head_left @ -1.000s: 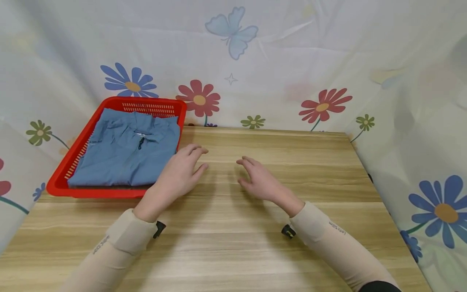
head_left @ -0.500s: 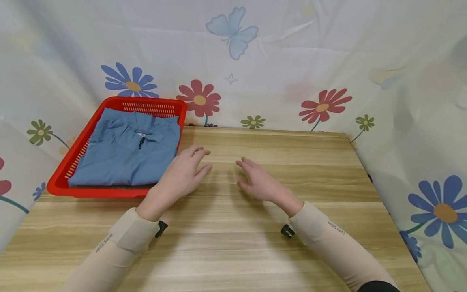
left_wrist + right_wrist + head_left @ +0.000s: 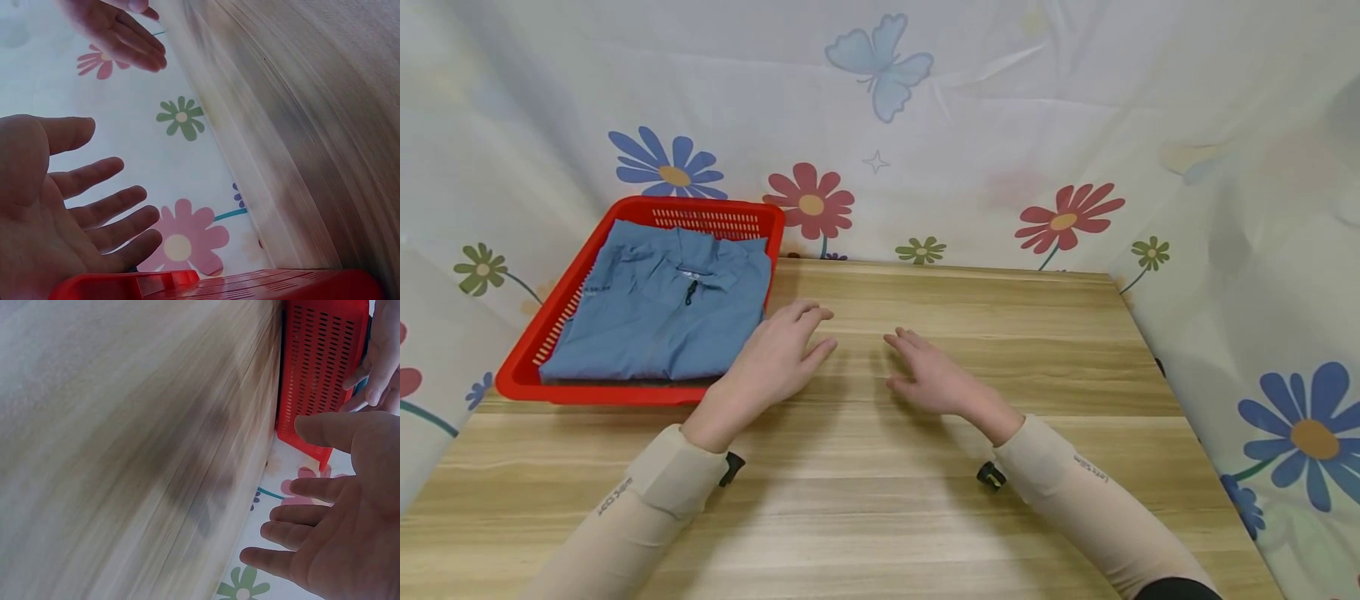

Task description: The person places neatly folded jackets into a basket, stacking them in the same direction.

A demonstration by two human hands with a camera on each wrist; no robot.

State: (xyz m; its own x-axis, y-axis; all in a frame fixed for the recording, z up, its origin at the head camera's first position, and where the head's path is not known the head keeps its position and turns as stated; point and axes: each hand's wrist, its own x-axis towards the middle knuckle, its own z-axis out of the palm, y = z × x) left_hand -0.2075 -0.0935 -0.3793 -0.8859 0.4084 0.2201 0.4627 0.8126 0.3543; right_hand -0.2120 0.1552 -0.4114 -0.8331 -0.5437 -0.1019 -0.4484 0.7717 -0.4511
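Observation:
A folded blue garment (image 3: 662,308) with a collar and a dark zip pull lies flat in a red plastic basket (image 3: 520,379) at the left of the table. My left hand (image 3: 775,354) hovers over the table by the basket's right front corner, fingers spread and relaxed, holding nothing. To its right, my right hand (image 3: 936,375) hangs above the wood with loose fingers and nothing in it. A gap separates the two hands. In the left wrist view the left palm (image 3: 37,225) faces inward, and the right wrist view shows the right palm (image 3: 350,531) bare too.
The wooden table (image 3: 865,517) runs back to a white flowered curtain (image 3: 970,125), which also hangs along both sides. Slotted walls of the basket (image 3: 319,369) stand upright on the tabletop.
My left hand has shifted slightly to the right, away from the basket. The right hand has barely moved. Basket and garment stay where they were.

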